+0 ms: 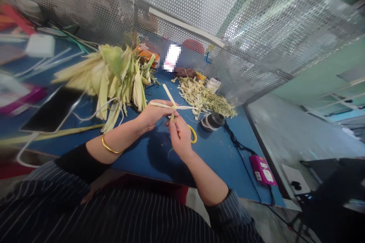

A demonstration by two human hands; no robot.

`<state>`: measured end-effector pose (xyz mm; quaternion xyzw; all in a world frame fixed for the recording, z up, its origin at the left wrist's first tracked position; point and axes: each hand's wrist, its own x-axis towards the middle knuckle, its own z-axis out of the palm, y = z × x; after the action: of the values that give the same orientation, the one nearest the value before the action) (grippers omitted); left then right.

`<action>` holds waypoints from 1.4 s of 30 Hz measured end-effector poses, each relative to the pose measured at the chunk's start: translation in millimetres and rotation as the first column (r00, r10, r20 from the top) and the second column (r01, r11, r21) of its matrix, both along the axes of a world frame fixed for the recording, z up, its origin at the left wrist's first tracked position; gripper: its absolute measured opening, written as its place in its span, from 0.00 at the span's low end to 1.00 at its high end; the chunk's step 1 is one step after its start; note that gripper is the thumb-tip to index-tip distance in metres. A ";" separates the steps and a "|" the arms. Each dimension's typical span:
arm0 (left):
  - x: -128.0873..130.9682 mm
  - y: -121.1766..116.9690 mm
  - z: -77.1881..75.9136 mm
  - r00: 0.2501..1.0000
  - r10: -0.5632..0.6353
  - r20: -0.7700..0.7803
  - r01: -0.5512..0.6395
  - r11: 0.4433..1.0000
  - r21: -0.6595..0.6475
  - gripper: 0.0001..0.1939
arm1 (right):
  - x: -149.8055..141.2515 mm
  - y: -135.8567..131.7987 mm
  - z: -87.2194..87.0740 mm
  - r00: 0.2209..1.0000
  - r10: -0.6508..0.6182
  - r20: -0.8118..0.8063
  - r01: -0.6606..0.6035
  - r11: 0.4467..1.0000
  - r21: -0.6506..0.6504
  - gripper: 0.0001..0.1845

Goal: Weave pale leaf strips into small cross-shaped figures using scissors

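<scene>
Both my hands meet above the blue table (222, 152), holding thin pale leaf strips (170, 103) that cross each other. My left hand (152, 115) pinches the strips from the left, a gold bangle on its wrist. My right hand (180, 134) is closed round the lower end of a strip from below. Yellow-handled scissors (194, 133) lie just behind my right hand. A heap of pale green leaves (114, 76) lies to the left of my hands.
A pile of shredded leaf scraps (205, 98) and a black tape roll (213, 120) lie to the right. A dark tablet (53, 109) with white cable sits left. A pink box (262, 169) rests near the right edge. Perforated metal screens (228, 26) enclose the table.
</scene>
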<state>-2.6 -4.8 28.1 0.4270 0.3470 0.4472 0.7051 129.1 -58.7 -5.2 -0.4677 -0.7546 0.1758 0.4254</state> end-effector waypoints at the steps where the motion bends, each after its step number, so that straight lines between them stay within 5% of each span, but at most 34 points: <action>1: -0.8 0.0 1.5 1.000 0.017 0.002 -0.017 1.000 0.008 0.12 | 1.7 0.0 0.9 1.000 -0.001 0.004 0.001 1.000 0.005 0.10; 4: -4.2 1.7 5.4 0.996 0.092 -0.003 -0.092 0.995 0.029 0.10 | 12.4 2.2 8.6 0.995 -0.095 -0.013 0.096 0.984 0.152 0.10; 8: -6.2 4.7 5.3 0.994 0.049 -0.096 -0.045 0.998 0.043 0.09 | 29.5 11.7 19.0 0.919 -0.394 -0.013 0.366 0.841 0.398 0.09; 13: -2.4 3.7 -1.1 0.986 0.017 -0.163 0.003 0.992 0.124 0.02 | 27.9 20.8 9.8 0.931 -0.244 0.271 0.205 0.965 0.165 0.12; 19: 3.2 0.8 -7.3 0.935 0.112 -0.337 -0.024 0.966 0.257 0.09 | 19.7 15.5 6.8 0.950 -0.214 0.226 0.203 0.976 0.073 0.15; 29: 4.4 7.5 -15.1 0.914 0.231 -0.334 -0.148 0.956 0.255 0.10 | 18.2 11.7 7.1 0.957 -0.137 0.255 0.110 0.987 0.117 0.13; 34: -5.1 5.5 -4.5 0.859 0.016 -0.511 0.148 0.949 0.280 0.11 | 33.7 10.0 25.4 0.907 -0.404 0.121 0.338 0.868 0.363 0.10; 36: -7.4 3.7 -1.5 0.799 -0.077 -0.596 0.296 0.914 0.279 0.13 | 43.3 15.5 30.7 0.883 -0.463 0.076 0.416 0.848 0.329 0.12; 39: -7.6 1.8 -0.9 0.717 -0.102 -0.690 0.416 0.856 0.306 0.17 | 52.3 25.5 31.6 0.965 -0.248 0.090 0.242 0.968 0.068 0.11; 42: -4.2 0.9 -4.2 0.643 -0.083 -0.762 0.489 0.810 0.325 0.16 | 49.7 30.1 26.1 0.999 0.007 0.042 -0.002 0.992 -0.123 0.08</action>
<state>-6.7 -3.9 23.9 0.7857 0.3888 0.1965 0.4392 178.8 -28.5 21.0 -0.4947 -0.7523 0.2129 0.3794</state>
